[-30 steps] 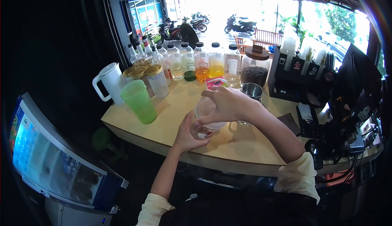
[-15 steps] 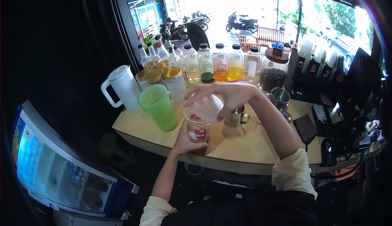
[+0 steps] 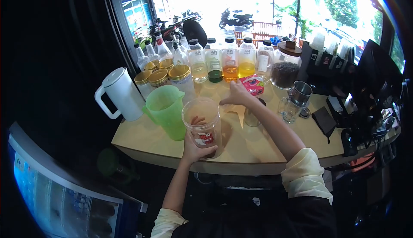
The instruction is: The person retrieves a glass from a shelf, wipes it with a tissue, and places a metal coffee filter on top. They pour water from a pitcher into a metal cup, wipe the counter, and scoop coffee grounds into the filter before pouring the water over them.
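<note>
My left hand (image 3: pixel 195 147) is closed around the lower side of a clear plastic jar (image 3: pixel 211 130) with a red and white label. The jar's wide mouth is uncovered, and fingers show through its wall. Beyond the jar, my right hand (image 3: pixel 238 95) reaches over the counter with thumb and fingers apart; I see nothing in its grasp. Just behind that hand lies a pink packet (image 3: pixel 253 85). A green pitcher (image 3: pixel 165 113) stands left of the jar. My right forearm partly hides a small vessel (image 3: pixel 252 118).
Gold-lidded jars (image 3: pixel 179 72) and several black-capped bottles (image 3: pixel 230 63) line the back of the wooden counter (image 3: pixel 232 152). A white jug (image 3: pixel 122 94) stands at the left. On the right are a glass mug (image 3: pixel 290 112), a lidded jar of dark contents (image 3: pixel 285 70) and a dark monitor (image 3: pixel 376 74).
My right hand has moved from above the jar's mouth to the pink packet's side. The clear rounded piece it held over the jar is gone from there. The view has shifted slightly.
</note>
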